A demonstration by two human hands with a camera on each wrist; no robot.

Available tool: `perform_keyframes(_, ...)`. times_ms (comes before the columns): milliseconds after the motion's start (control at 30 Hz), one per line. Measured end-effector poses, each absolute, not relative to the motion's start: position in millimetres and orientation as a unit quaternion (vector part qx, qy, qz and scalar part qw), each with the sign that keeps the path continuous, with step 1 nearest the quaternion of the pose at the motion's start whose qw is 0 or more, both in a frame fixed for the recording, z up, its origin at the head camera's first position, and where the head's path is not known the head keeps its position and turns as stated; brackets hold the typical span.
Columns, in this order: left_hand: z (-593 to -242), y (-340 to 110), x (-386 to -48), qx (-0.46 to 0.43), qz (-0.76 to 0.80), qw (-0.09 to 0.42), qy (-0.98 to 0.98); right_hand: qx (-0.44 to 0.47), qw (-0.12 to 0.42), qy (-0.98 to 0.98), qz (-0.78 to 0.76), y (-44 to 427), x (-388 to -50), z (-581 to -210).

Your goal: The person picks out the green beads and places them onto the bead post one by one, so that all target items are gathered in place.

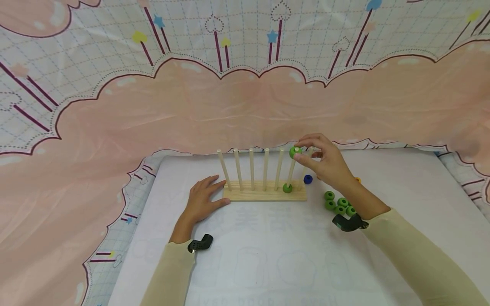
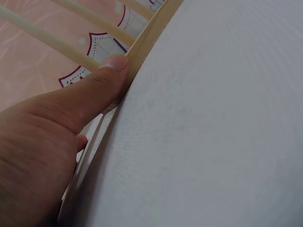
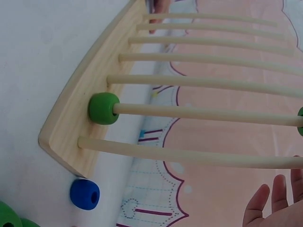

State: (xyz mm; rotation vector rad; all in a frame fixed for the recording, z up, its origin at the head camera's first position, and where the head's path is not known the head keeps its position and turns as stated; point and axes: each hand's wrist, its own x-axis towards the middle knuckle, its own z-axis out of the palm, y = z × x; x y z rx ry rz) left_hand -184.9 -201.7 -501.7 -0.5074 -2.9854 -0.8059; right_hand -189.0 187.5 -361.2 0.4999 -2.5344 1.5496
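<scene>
A wooden peg rack has a flat base (image 1: 245, 196) and a row of upright pegs. At its left end my left hand (image 1: 200, 199) rests with fingers spread, the thumb (image 2: 102, 85) touching the base's edge. My right hand (image 1: 325, 163) pinches a green bead (image 1: 295, 152) between thumb and fingers, at the top of the second peg from the right. In the right wrist view only a sliver of that bead (image 3: 300, 122) shows. Another green bead (image 3: 103, 108) sits at the foot of the same peg. A blue bead (image 1: 308, 179) lies beside the base's right end.
Several loose green beads (image 1: 340, 210) lie on the white tabletop (image 1: 260, 255) right of the rack, below the right forearm. Partly behind that wrist is a yellow-orange bead (image 1: 357, 179). A patterned pink and white cloth (image 1: 245, 110) hangs behind the table.
</scene>
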Motion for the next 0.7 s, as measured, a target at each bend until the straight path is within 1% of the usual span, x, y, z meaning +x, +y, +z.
perform_keyframes(700, -503.2, -202.0, -182.6, -0.164, -0.26, 0.006, -0.951, 0.154, 0.058, -0.84, 0.517, 186.7, -186.0, -361.1)
